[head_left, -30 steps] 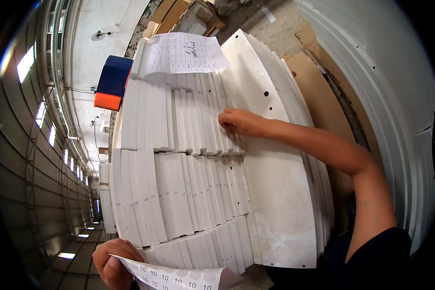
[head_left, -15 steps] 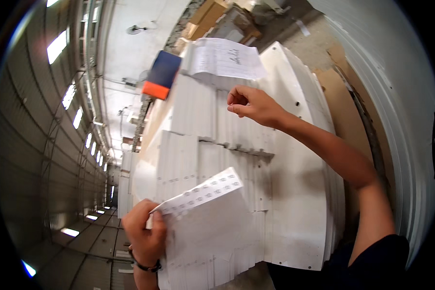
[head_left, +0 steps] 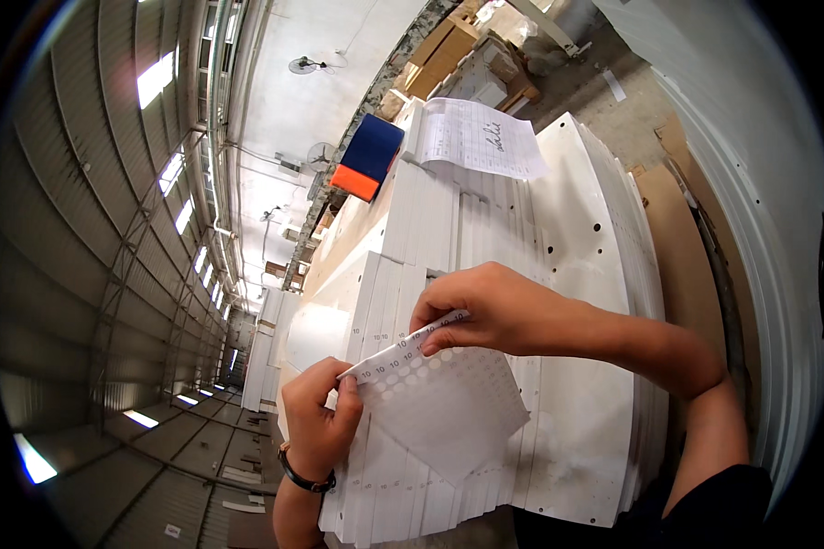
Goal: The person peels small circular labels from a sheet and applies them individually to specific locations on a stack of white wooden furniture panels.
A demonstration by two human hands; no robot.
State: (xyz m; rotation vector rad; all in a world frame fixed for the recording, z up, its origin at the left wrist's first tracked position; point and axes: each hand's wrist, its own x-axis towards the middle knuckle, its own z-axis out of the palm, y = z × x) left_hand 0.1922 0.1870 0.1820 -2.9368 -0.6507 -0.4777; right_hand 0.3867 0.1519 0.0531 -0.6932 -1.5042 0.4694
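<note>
A white sheet of small round stickers (head_left: 449,412) is stretched over the stacked white boards, its top edge folded back. Printed dots run along the fold, and below them are paler round spots, apparently bare backing. My left hand (head_left: 319,416), with a dark band at the wrist, pinches the left end of the folded edge between thumb and fingers. Farther right along that same edge, my right hand (head_left: 485,306) has thumb and fingertips closed on the sheet. Whether a single sticker is between those fingertips is too small to tell. Narrow white boards (head_left: 421,220) lie packed side by side underneath.
A handwritten paper (head_left: 485,137) drapes over the far end of the boards. Beside it is a dark blue and orange box (head_left: 371,157). Wider white panels with holes (head_left: 577,412) are stacked at the right, next to brown cardboard (head_left: 673,247). Cartons (head_left: 444,55) stand beyond.
My right hand has come down from above the far boards onto the folded edge of the sticker sheet. My left hand still holds its end. The whole view has shifted somewhat.
</note>
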